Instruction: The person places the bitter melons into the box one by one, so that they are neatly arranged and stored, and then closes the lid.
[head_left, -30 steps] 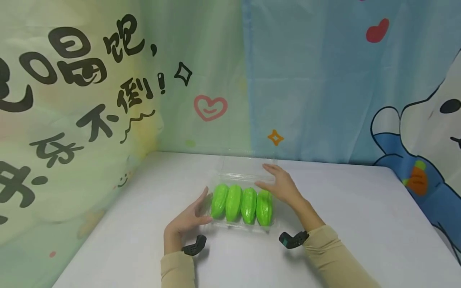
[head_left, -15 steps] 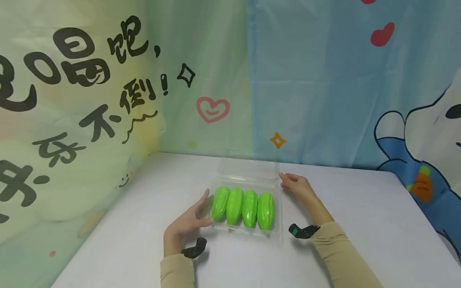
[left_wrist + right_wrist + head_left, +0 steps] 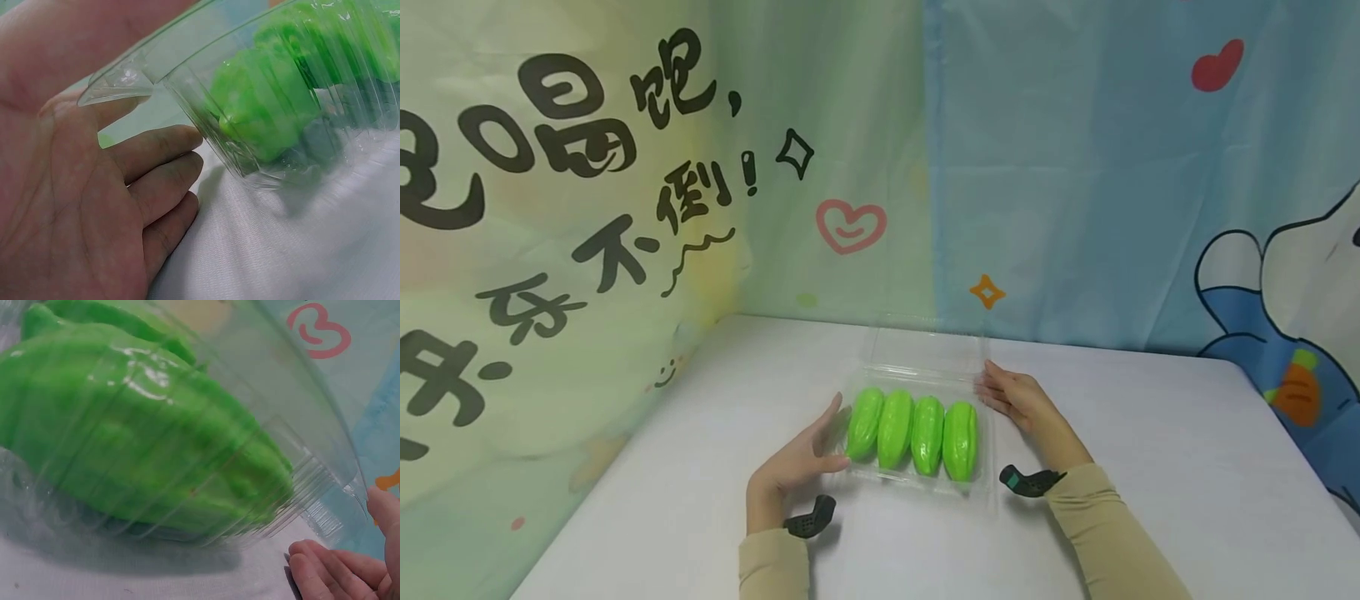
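A clear plastic clamshell box [image 3: 898, 478] lies on the table with its lid [image 3: 928, 348] folded back. Several glossy, bright green, long ridged pieces [image 3: 895, 429] stand side by side in it; their exact kind is unclear. My left hand [image 3: 797, 454] is at the box's left side. In the left wrist view, its thumb side lies over the rim and its relaxed fingers [image 3: 164, 187] reach to the outer wall. My right hand [image 3: 1018, 404] is at the back right corner. In the right wrist view, its thumb [image 3: 382, 506] touches the rim, with the fingers lower, beside the box.
A white-covered table [image 3: 917, 550] bears the box. Behind it hangs a blue-green curtain [image 3: 1060, 208] with printed hearts and stars, and a yellowish printed cloth [image 3: 610, 350] runs along the left. Black wrist devices [image 3: 811, 517] sit below both hands.
My right hand has moved from above the box's right part outward and down to its back right corner. The left hand stays at the left side. The head view has shifted slightly.
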### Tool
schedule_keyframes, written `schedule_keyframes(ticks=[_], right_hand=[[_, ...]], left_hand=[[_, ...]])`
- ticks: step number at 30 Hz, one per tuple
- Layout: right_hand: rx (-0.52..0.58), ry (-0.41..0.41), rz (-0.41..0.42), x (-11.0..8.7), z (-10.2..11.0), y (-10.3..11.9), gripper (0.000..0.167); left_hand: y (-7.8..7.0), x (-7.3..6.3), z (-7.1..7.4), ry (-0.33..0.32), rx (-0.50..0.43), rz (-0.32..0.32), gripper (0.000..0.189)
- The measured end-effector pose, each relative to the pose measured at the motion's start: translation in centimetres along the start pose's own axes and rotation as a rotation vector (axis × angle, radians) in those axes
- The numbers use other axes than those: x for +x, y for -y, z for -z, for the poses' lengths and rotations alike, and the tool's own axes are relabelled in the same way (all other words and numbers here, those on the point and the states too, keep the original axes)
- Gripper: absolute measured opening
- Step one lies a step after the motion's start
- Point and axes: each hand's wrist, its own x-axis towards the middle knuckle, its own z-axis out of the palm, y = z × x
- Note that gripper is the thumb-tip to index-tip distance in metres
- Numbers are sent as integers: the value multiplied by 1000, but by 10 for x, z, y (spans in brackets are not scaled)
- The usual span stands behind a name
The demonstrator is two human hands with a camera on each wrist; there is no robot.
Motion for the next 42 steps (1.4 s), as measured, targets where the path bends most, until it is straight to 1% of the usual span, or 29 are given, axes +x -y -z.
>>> schedule_keyframes(ticks=[4, 9, 14, 20, 22, 28, 32, 40, 42], right_hand=[[11, 13, 6, 0, 0, 0, 70], [-7, 4, 8, -1, -1, 0, 72], [-10, 12, 17, -1, -2, 0, 68], [10, 25, 36, -3, -3, 3, 68], [9, 19, 38, -4, -3, 5, 66], [-62, 15, 71, -8, -2, 10, 61], [-106, 18, 101, -10, 0, 12, 62], [-157, 34, 176, -13, 3, 14, 61], [-148, 42, 197, -14, 3, 15, 62]], left_hand=[[-1, 0, 0, 1, 2, -8, 106], [0, 0, -1, -3, -6, 4, 107], [0, 1, -2, -8, -9, -8, 108], [-1, 0, -3, -10, -43, 9, 107], [-1, 0, -3, -7, -50, 8, 108], [0, 0, -2, -2, -40, -2, 107], [1, 1, -2, 2, -29, -18, 108], [-2, 0, -3, -4, -33, -8, 109], [-2, 0, -3, -6, -33, -3, 109]])
